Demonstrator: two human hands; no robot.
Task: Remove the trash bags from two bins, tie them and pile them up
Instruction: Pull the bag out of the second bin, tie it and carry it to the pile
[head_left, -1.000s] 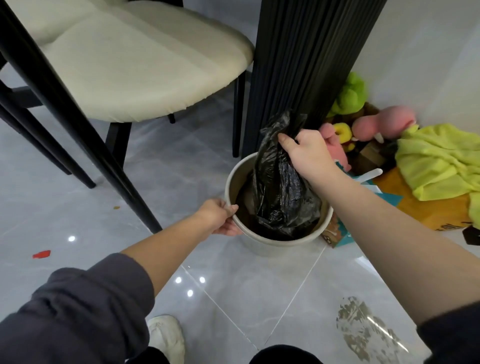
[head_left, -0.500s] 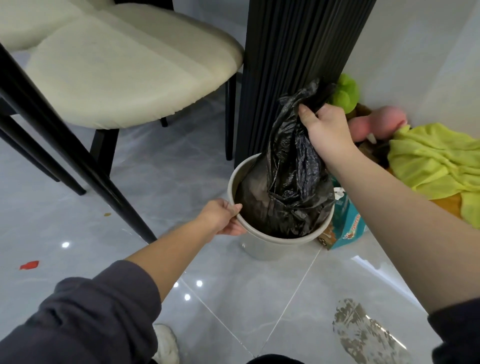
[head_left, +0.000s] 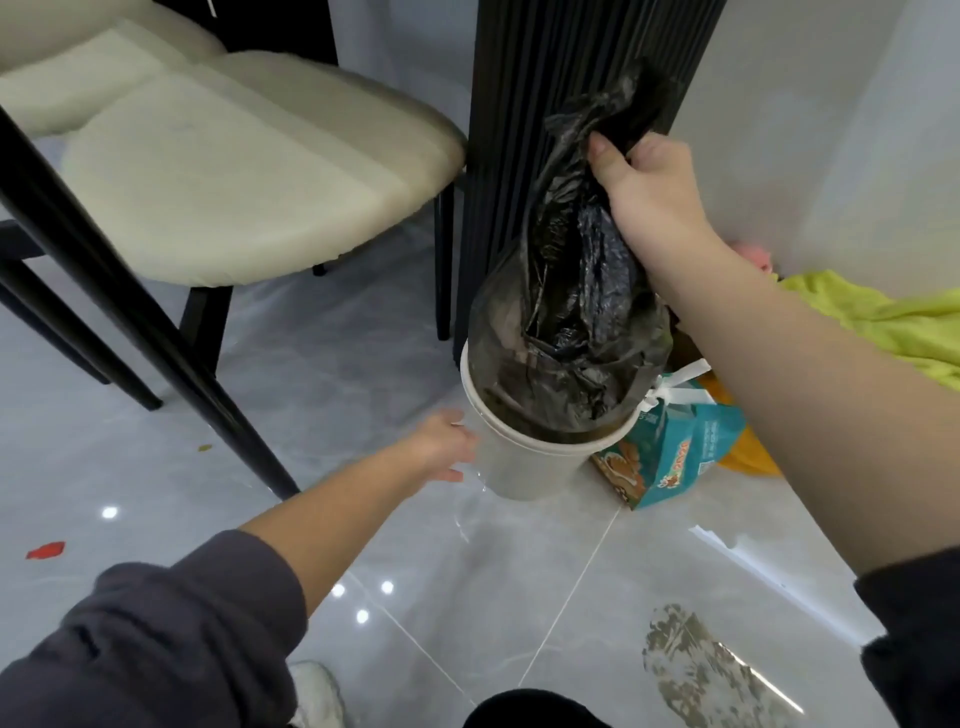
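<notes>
A small round cream bin stands on the grey tiled floor beside a black fluted column. A black trash bag bulges out of its top, mostly lifted above the rim, its bottom still inside. My right hand grips the bag's gathered neck high over the bin. My left hand rests against the bin's left wall just under the rim, fingers spread. Only this one bin is in view.
A cream-cushioned chair with black legs stands to the left. The black column rises right behind the bin. A teal carton, yellow-green cloth and a pink toy lie to the right. My white shoe is below.
My right hand has pulled the bag upward, so most of it now stands above the rim. My left hand slid from gripping the rim to pressing the bin's side.
</notes>
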